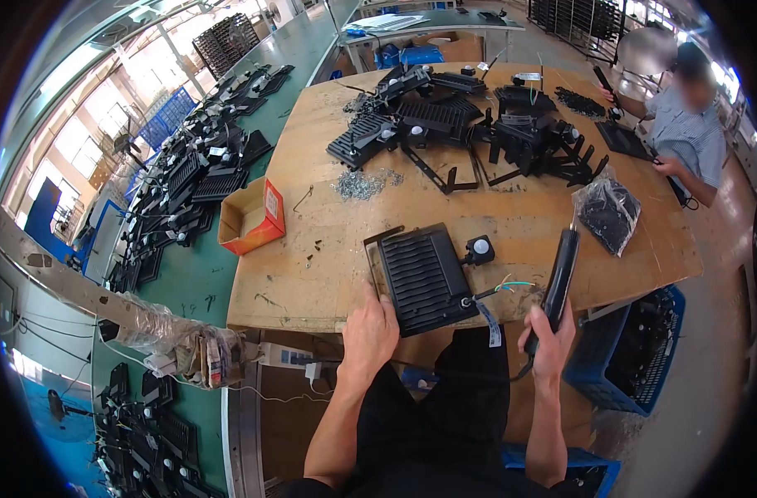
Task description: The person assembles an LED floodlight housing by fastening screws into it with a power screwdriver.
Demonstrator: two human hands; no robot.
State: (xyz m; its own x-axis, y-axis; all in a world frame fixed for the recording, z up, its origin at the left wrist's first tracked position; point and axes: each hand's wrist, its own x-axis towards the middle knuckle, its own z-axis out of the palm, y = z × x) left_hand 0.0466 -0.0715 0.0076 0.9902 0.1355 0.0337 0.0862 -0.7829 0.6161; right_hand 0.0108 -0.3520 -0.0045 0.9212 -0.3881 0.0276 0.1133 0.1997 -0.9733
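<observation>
A black LED floodlight (pixel 421 278) with a finned back lies near the table's front edge. A motion sensor (pixel 479 249) with a white dome sticks out at its right, and a short cable with bare coloured wires (pixel 511 285) and a white label leaves its lower right corner. My left hand (pixel 370 330) is closed at the left side on its metal bracket (pixel 375 266); the fingertips are partly hidden. In my right hand (pixel 551 336) is a black electric screwdriver (pixel 563 270), held upright with its bit pointing away from me, right of the floodlight and apart from it.
Floodlights and brackets (pixel 519 137) are heaped at the table's far side, beside loose screws (pixel 363 184). An orange box (pixel 254 220) stands left, a plastic bag of black parts (pixel 608 216) right. More floodlights (pixel 187 174) cover the green bench. A co-worker (pixel 685 124) works at far right.
</observation>
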